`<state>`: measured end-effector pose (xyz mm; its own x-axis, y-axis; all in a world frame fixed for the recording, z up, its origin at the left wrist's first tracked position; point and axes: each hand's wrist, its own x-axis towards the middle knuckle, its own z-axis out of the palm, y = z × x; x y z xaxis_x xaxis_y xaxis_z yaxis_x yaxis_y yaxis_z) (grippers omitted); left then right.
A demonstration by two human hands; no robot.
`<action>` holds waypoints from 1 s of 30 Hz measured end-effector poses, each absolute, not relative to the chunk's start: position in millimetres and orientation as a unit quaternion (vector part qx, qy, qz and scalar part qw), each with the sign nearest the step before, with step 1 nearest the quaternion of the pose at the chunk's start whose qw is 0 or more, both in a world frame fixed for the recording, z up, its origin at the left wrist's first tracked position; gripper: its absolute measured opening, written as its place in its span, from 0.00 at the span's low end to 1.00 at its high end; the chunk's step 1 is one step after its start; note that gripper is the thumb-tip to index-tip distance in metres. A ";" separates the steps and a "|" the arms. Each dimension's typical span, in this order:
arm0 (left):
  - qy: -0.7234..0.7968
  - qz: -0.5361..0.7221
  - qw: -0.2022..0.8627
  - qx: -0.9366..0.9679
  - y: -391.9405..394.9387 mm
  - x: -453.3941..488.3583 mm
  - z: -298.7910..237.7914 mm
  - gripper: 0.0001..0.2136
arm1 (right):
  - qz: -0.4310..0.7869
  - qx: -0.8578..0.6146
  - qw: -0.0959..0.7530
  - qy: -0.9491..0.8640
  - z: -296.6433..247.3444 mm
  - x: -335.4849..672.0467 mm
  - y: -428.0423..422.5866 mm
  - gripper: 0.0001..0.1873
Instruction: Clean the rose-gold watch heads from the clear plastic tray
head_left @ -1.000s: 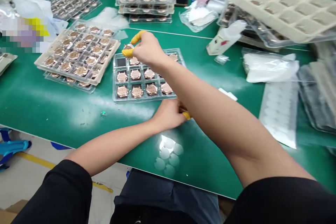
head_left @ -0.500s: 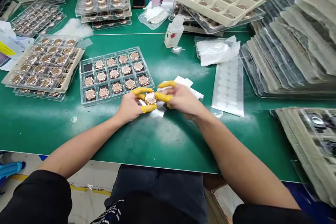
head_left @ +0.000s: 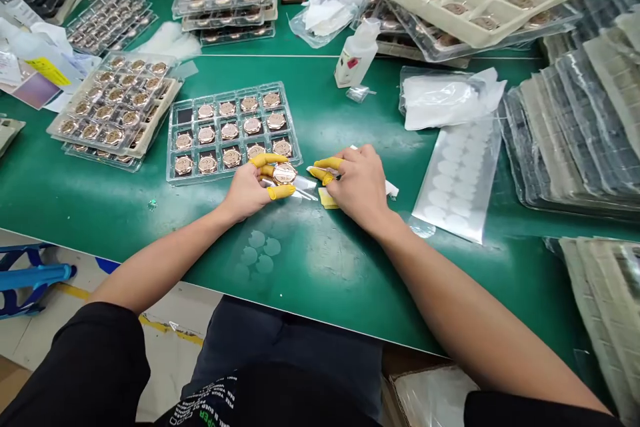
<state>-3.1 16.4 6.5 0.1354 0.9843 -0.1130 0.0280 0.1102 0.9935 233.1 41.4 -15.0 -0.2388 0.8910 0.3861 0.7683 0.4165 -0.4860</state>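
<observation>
My left hand [head_left: 253, 185], with yellow finger cots on thumb and fingers, pinches a round rose-gold watch case [head_left: 285, 173] just above the green table. My right hand [head_left: 356, 183], also in yellow cots, is closed in a pinch on a thin clear film strip [head_left: 316, 171] right beside the case. Just behind my left hand lies a clear tray [head_left: 176, 147] with rows of the same rose-gold cases in its pockets; its far-left pocket is empty.
A sheet of round white stickers [head_left: 453, 177] lies right of my right hand. A white bottle [head_left: 356, 55], plastic bags and stacked trays of cases [head_left: 117, 103] fill the back and left. Grey tray stacks [head_left: 575, 127] crowd the right. Round film pieces [head_left: 257, 253] lie near the table's front edge.
My right hand carried a case from over the tray down to my left hand, which now holds it alone. My right hand has shifted right onto a film strip. The camera view swung.
</observation>
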 end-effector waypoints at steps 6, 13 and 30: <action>0.486 0.426 0.541 0.538 13.8 -3.3 1.0 0.31 | 0.212 -0.503 0.402 -0.736 9.4 233.5 28.4 0.06; 0.474 0.409 0.552 0.552 13.2 -3.2 -3.3 0.31 | 0.211 -0.469 0.392 -0.763 13.7 193.8 17.0 0.05; 0.460 0.415 0.511 0.596 10.3 -3.7 -9.0 0.28 | 0.230 -0.477 0.413 -0.741 12.0 194.3 15.3 0.05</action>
<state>-3.7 10.3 -9.0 0.2331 0.9722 0.0241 0.1245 -0.0544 0.9907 194.3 15.3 12.0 -0.2049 0.8968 0.3921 0.5172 0.4393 -0.7345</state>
